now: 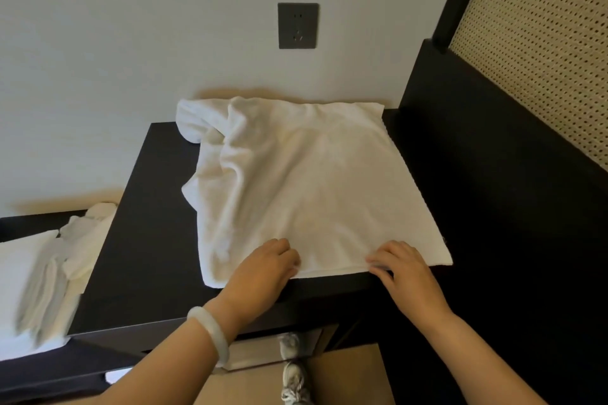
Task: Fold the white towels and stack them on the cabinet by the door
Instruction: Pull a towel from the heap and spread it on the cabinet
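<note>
Hands on edge of towel

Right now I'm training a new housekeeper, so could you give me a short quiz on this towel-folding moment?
1. True or false: the left hand and right hand both hold the towel at its near edge.
2. The pale bangle sits on which wrist? A) left B) right C) neither
3. Fill in: the towel's bunched part lies on its ____ side, on the cabinet.
Key: 1 true; 2 A; 3 left.
</note>
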### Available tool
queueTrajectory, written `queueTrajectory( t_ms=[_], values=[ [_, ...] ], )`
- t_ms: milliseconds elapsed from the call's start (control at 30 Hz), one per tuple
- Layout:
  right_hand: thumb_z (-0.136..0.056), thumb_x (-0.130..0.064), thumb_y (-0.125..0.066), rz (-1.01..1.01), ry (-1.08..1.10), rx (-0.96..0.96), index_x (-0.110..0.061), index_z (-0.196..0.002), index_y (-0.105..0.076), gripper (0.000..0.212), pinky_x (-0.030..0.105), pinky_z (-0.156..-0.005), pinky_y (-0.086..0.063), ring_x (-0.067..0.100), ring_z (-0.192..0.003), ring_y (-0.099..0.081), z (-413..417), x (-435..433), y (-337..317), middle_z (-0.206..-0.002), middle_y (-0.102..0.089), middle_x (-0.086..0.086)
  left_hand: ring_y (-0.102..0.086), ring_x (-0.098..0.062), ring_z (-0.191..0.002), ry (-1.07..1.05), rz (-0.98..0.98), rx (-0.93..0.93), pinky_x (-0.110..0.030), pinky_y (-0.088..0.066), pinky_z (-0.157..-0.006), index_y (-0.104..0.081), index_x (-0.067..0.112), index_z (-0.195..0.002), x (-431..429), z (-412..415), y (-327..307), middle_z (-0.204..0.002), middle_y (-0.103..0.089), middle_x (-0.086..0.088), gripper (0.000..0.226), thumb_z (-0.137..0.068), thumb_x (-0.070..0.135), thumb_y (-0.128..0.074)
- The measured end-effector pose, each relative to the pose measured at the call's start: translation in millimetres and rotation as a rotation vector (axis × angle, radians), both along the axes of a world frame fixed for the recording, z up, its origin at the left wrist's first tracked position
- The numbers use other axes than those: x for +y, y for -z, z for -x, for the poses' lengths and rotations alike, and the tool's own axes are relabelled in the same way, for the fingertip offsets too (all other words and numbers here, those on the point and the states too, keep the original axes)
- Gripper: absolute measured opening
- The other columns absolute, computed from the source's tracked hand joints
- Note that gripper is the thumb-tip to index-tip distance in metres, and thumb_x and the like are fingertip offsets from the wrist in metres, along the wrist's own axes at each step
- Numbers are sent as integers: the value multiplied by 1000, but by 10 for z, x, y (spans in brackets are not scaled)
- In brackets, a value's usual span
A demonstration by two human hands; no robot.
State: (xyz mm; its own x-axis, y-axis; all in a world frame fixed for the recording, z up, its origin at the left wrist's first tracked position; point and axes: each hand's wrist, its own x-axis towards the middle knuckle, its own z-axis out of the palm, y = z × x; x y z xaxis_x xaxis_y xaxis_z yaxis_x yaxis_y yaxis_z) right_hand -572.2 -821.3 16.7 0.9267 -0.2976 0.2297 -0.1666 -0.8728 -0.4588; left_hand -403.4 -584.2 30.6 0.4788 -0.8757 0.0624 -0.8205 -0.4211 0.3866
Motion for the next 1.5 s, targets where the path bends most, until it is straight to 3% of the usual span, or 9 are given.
queueTrajectory(
  t_ms=[367,533,700,800,900,1067,1267,1367,1500],
  values=[
    [-85,-7,-74,79,-46,-43,-19,-92,-72,14,15,-86,-39,9,-84,-54,79,-25,-38,-90,-59,-13,-45,-13,-78,96,27,-99,-27,-45,-69,-59,19,-88,97,27,-88,-91,-52,6,23,-80,-1,-64],
    [-82,-10,-77,141,-56,-14,-19,-94,-70,16,6,-92,-30,5,-87,-49,140,36,22,-94,-58,-12,-41,-11,-76,147,23,-114,-26,-41,-65,-52,23,-91,110,66,32,-90,-50,7,17,-86,14,-67],
    [-88,-21,-72,-34,36,9,-25,-90,-71,5,20,-89,-43,3,-92,-49,100,47,-24,-93,-54,-19,-47,-17,-82,81,45,-96,-36,-48,-67,-58,20,-97,75,47,2,-96,-52,5,16,-98,29,-44],
    [-96,-27,-62,-48,122,58,-24,-113,-70,19,33,-103,-43,4,-111,-45,-36,106,-65,-116,-57,-13,-49,-17,-81,98,68,-131,-34,-48,-65,-59,20,-95,42,51,-19,-95,-53,4,4,-95,21,-55],
    [-103,-38,-46,-29,168,256,-26,-147,-44,46,30,-121,-18,9,-141,-26,-162,141,-91,-153,-36,-8,-49,-16,-74,171,23,-190,-28,-44,-58,-59,19,-91,4,96,-85,-89,-54,3,21,-78,10,-73],
    [-101,-49,-31,-74,181,304,-34,-156,-22,58,28,-123,-6,6,-150,-7,-53,118,-31,-164,-10,-14,-47,-16,-73,152,-3,-197,-28,-44,-58,-60,16,-93,76,37,-129,-90,-53,0,35,-66,-3,-71],
    [-98,-56,-30,-52,150,296,-41,-156,2,67,35,-125,2,1,-149,15,114,37,91,-163,13,-19,-50,-12,-93,29,33,96,-27,-48,-81,-57,21,-119,171,16,-122,-114,-48,6,23,-96,17,-55],
    [-97,-49,-43,-80,311,247,-34,-156,-15,67,37,-124,1,6,-151,10,192,-26,53,-164,3,-15,-46,-14,-104,44,0,-15,-29,-42,-90,-56,26,-120,172,-63,-125,-115,-49,8,29,-93,36,-61],
    [-93,-61,-23,-63,241,385,-45,-155,-5,66,31,-123,-1,0,-150,13,387,-224,57,-164,7,-20,-40,-13,-110,-67,-105,9,-32,-36,-101,-53,38,-124,290,-189,-35,-120,-42,13,48,-90,68,-36]
  ],
)
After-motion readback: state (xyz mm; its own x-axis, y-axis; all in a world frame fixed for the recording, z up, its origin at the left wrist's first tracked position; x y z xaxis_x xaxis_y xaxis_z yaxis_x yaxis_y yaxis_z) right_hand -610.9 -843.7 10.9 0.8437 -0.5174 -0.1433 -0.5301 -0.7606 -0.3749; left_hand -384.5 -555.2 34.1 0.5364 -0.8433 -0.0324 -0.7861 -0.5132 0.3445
